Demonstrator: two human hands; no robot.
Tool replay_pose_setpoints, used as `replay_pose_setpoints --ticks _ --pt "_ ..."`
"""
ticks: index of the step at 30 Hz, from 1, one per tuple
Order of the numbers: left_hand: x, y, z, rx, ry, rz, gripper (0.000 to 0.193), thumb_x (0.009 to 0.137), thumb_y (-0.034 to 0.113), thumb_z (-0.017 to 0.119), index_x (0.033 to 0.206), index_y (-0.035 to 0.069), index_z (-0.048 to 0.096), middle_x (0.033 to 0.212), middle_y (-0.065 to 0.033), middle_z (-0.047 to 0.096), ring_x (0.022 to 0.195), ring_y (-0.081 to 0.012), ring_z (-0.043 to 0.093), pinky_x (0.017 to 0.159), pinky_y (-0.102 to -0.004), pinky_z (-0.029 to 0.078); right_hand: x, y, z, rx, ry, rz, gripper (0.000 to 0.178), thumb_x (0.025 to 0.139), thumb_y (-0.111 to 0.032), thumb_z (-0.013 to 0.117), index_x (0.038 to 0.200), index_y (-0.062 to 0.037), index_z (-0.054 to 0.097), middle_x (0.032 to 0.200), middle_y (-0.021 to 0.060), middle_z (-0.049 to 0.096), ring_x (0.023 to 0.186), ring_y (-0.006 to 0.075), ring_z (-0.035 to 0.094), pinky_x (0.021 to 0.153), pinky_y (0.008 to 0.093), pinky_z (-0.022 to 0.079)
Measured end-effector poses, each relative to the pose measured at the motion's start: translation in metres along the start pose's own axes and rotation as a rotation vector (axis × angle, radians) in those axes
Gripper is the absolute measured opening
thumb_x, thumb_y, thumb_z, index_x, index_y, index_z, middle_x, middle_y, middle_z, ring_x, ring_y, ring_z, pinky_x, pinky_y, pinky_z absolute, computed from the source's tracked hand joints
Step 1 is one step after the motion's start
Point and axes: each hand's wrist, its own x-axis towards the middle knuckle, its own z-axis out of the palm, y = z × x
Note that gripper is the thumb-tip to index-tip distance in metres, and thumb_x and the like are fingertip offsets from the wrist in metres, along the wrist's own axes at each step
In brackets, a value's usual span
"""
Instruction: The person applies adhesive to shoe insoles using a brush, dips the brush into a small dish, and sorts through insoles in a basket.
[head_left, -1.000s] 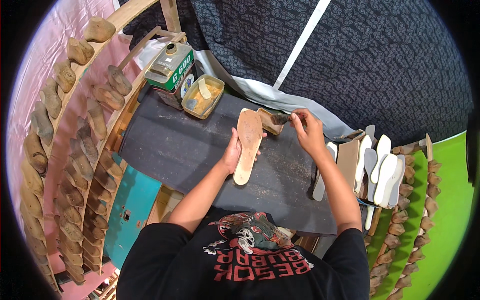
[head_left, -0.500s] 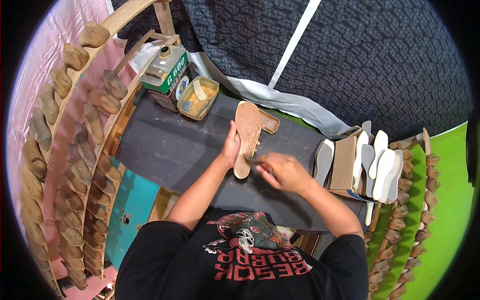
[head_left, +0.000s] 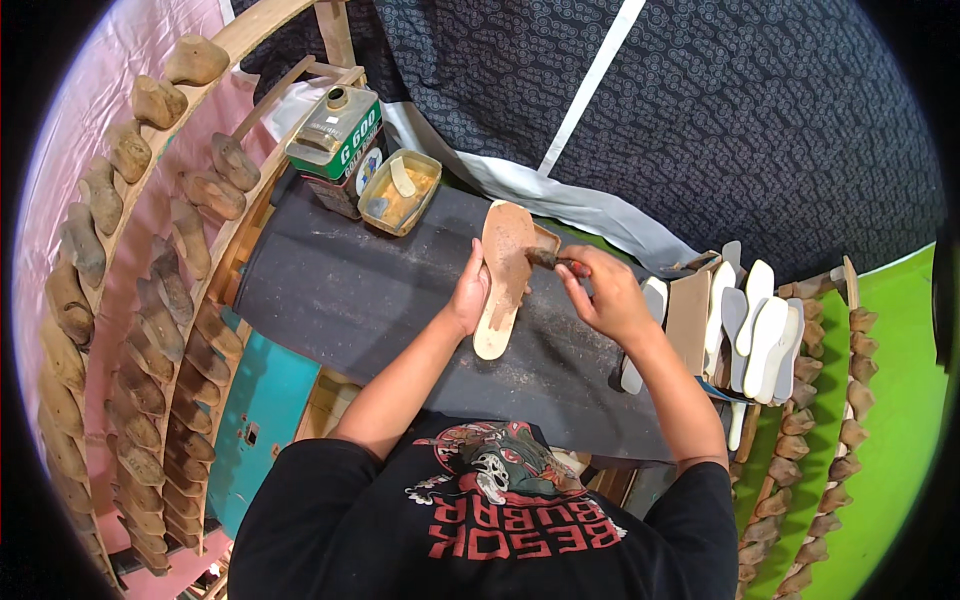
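My left hand (head_left: 468, 295) grips a long insole (head_left: 510, 245) by its left edge above the table. Its broad end points away from me, and its face is brown over the upper part and cream at the heel. Between the fingers of my right hand (head_left: 612, 298) is a small red-handled tool (head_left: 572, 267) with a dark end, perhaps a brush. That end is at the right edge of the insole's broad half. Fingertips of my left hand behind the insole are mostly hidden. Partly behind the insole lies a shallow tan tray (head_left: 546, 240).
A dark-topped table (head_left: 390, 290) bears a green and dark metal can (head_left: 338, 135) and a yellowish tub (head_left: 430, 180) at the far left. On the right, a cardboard box (head_left: 688, 310) holds several white and grey insoles (head_left: 768, 335). Racks of wooden shoe lasts (head_left: 160, 320) flank both sides.
My right hand and the tool have moved up and right, from near the heel to the broad half. The insole has shifted slightly right, and its heel looks paler.
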Motion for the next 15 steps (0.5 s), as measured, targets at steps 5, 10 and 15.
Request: replay_pose_setpoints --ticks 5,10,15 --pt "0.002 0.006 -0.001 -0.026 -0.018 0.033 0.089 0.1 0.079 0.018 0.148 0.01 0.05 0.123 -0.0075 0.068 0.087 -0.0174 0.067 0.074 -0.0333 0.058 -0.014 -0.031 0.004 0.043 -0.23 -0.196 0.022 0.09 -0.007 0.075 0.108 -0.0031 0.064 0.081 0.01 0.065 0.071 0.0273 0.066 0.064 0.0387 0.053" --pt "0.002 0.004 -0.001 -0.015 -0.015 0.009 0.09 0.1 0.079 0.018 0.149 0.011 0.048 0.131 -0.0083 0.066 0.085 -0.0171 0.068 0.072 -0.0325 0.058 -0.032 -0.048 0.015 0.219 -0.316 -0.262 0.02 0.089 -0.01 0.075 0.105 -0.0037 0.064 0.074 0.0094 0.063 0.066 0.0282 0.065 0.06 0.0405 0.052" --pt "0.002 0.002 0.014 -0.033 -0.048 0.039 0.087 0.102 0.076 0.016 0.153 0.012 0.045 0.137 -0.0097 0.064 0.1 -0.0182 0.067 0.081 -0.0337 0.057 -0.02 -0.027 0.004 0.178 -0.219 -0.097 0.02 0.09 -0.009 0.074 0.107 -0.0033 0.066 0.083 0.0131 0.067 0.07 0.0288 0.068 0.065 0.0394 0.055"
